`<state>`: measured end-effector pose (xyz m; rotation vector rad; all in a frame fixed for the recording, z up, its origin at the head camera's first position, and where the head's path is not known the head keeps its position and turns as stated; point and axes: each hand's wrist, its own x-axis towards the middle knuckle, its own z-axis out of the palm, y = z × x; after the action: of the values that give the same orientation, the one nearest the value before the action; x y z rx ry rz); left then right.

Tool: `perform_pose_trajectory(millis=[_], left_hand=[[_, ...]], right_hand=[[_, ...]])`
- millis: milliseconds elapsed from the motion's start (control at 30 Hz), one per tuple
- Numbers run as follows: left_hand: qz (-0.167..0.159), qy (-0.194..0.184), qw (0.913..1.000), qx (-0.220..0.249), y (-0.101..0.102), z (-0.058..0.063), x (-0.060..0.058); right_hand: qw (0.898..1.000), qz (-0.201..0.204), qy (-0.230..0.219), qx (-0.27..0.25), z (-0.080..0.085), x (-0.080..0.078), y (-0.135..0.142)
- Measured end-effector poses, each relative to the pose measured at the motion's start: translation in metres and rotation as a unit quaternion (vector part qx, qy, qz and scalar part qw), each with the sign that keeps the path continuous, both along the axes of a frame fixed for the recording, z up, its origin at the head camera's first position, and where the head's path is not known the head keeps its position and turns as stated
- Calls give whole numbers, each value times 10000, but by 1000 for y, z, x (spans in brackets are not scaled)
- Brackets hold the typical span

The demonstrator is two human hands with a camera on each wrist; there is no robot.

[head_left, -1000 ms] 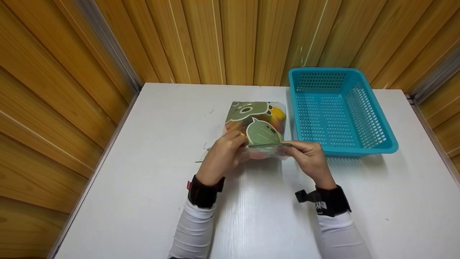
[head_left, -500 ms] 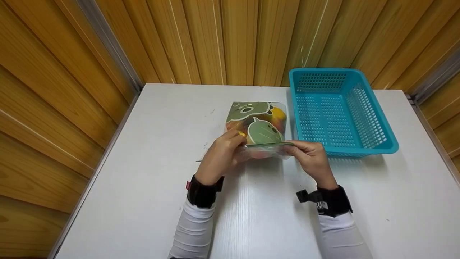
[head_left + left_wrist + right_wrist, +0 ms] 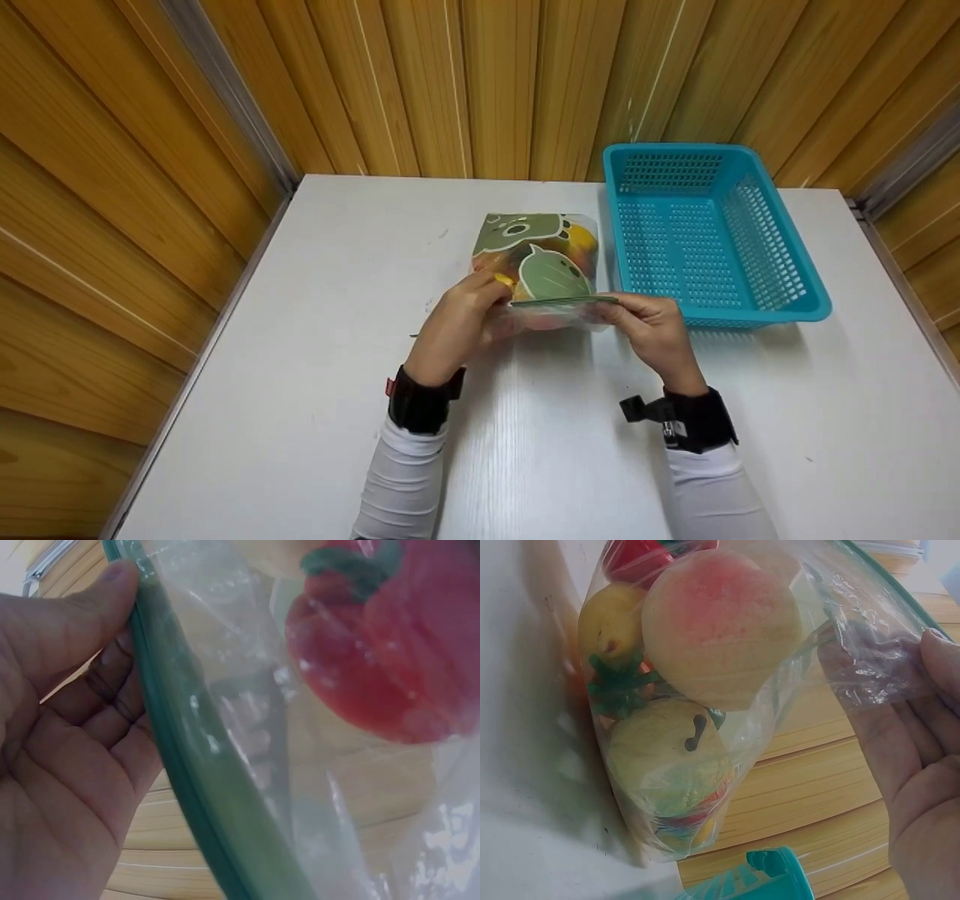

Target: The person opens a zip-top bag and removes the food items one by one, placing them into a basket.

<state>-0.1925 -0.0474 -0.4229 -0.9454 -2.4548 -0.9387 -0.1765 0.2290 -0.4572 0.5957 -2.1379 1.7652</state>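
A clear zip-lock bag with green cartoon prints stands on the table, full of toy fruit and vegetables. Through its plastic show a peach, a yellow pear-like fruit and a red pepper with a green stem. My left hand pinches the left part of the green zip strip, thumb on the near side and fingers behind. At the strip's other end, my right hand pinches the bag's top corner between thumb and fingers. The strip runs nearly straight between both hands.
A turquoise plastic basket with perforated walls stands right of the bag, close to my right hand. The white table meets wood-patterned panels at the back and left.
My left hand has slid slightly left and my right hand slightly right along the zip strip. The bag and the basket have stayed in place.
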Motion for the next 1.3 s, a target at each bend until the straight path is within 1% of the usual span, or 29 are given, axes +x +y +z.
perform_pose_trajectory(millis=[167, 333, 467, 833, 1167, 1300], left_hand=[[51, 191, 9998, -57, -1, 0, 0], [126, 81, 9999, -39, -3, 1, 1], [180, -24, 9998, -38, -3, 2, 1], [332, 12, 9994, -135, -7, 2, 2], [377, 2, 9992, -161, -9, 3, 1], [369, 24, 9992, -162, -10, 2, 0]], right_hand=[[9999, 67, 48, -62, 0, 0, 1], [10000, -55, 54, 19, 1, 1, 1], [10000, -75, 1, -30, 1, 1, 2], [9999, -120, -58, -16, 2, 1, 3], [9997, -251, -20, -72, 4, 3, 3], [9997, -223, -15, -107, 4, 2, 3]])
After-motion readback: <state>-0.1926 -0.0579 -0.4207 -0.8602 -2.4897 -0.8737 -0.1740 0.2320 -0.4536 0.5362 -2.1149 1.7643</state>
